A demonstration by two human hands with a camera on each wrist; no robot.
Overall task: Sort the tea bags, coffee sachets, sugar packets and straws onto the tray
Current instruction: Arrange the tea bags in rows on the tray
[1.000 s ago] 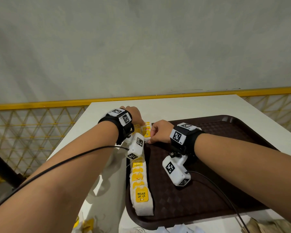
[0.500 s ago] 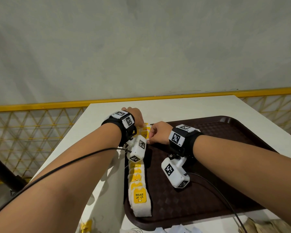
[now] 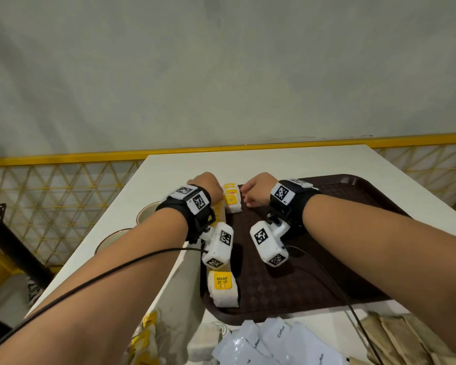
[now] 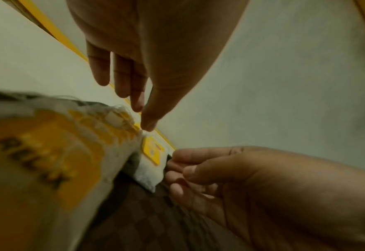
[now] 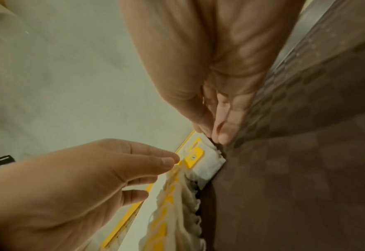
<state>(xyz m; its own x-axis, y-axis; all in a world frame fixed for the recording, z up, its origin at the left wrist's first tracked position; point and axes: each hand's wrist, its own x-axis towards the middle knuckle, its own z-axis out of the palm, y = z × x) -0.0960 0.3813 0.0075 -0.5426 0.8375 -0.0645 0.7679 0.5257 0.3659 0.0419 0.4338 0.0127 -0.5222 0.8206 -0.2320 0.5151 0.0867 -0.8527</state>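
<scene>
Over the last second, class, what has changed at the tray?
The left hand and right hand drew slightly apart, uncovering the far tea bags between them. No pick-up or release shows. The tea bag row still lies along the tray's left edge.

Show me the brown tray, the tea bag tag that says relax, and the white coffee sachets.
Brown plastic tray (image 3: 327,275), head view, bare textured floor.
Yellow RELAX tea bag tag (image 3: 222,280), head view, tag centre.
White coffee sachets (image 3: 279,338), head view, printed sachet face.

tray (image 3: 324,283) is dark brown plastic with a bumpy checker texture, tea bags (image 3: 223,292) soft fibrous paper with glossy yellow tags, table (image 3: 287,162) smooth matt white.
</scene>
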